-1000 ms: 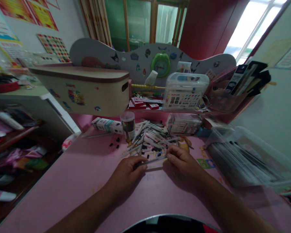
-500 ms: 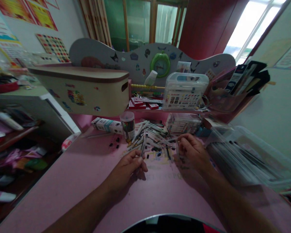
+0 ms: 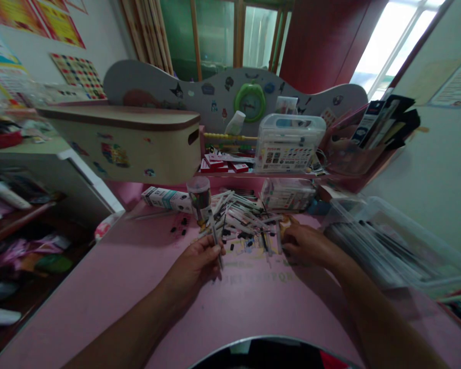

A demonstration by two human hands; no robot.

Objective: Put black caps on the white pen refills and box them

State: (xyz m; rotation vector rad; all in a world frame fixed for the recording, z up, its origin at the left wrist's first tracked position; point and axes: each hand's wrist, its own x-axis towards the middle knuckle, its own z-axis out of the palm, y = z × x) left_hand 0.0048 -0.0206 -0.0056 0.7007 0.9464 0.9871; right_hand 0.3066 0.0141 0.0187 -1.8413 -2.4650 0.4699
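My left hand (image 3: pixel 200 259) is closed on a slim pen (image 3: pixel 214 233), held upright and tilted slightly left between thumb and fingers. My right hand (image 3: pixel 305 245) is low over the desk on the right, its fingers curled at the end of a clear, pale tube (image 3: pixel 279 237); whether it grips the tube is hard to see. Between and beyond the hands lies a loose heap of white and clear pen parts (image 3: pixel 240 210). Small black caps (image 3: pixel 249 236) are scattered in front of the heap, and several more lie to its left.
A clear cup of pens (image 3: pixel 200 193) stands behind my left hand, near a long box (image 3: pixel 166 199). On the right sits a clear plastic bin (image 3: pixel 403 225) with dark pens inside. A shelf above holds a lidded cream box (image 3: pixel 153 154) and a clear carry case (image 3: pixel 290 154).
My left hand has shifted left with the pen, which now leans more to the left. My right hand has turned lower, its fingers bending down towards the desk. The view has shifted slightly.
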